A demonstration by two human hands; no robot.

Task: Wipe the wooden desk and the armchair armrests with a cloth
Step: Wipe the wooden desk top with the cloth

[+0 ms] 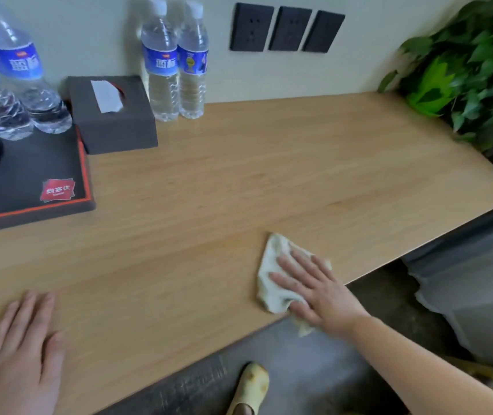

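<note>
Pressing one cloth (272,283) flat: right hand (317,290); four bottles (161,64); one desk (239,181).

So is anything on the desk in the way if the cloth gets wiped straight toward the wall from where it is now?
Nothing visible. The right hand presses the white cloth flat near the front edge of the wooden desk, and bare wood runs to the wall.

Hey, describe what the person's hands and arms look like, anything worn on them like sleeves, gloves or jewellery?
Both hands are bare. The left hand shows no glove and no ring, and its wrist is cut off by the frame. The right hand is also ungloved and ringless; the right forearm is uncovered along its visible length, with no sleeve, watch or bracelet in view.
</note>
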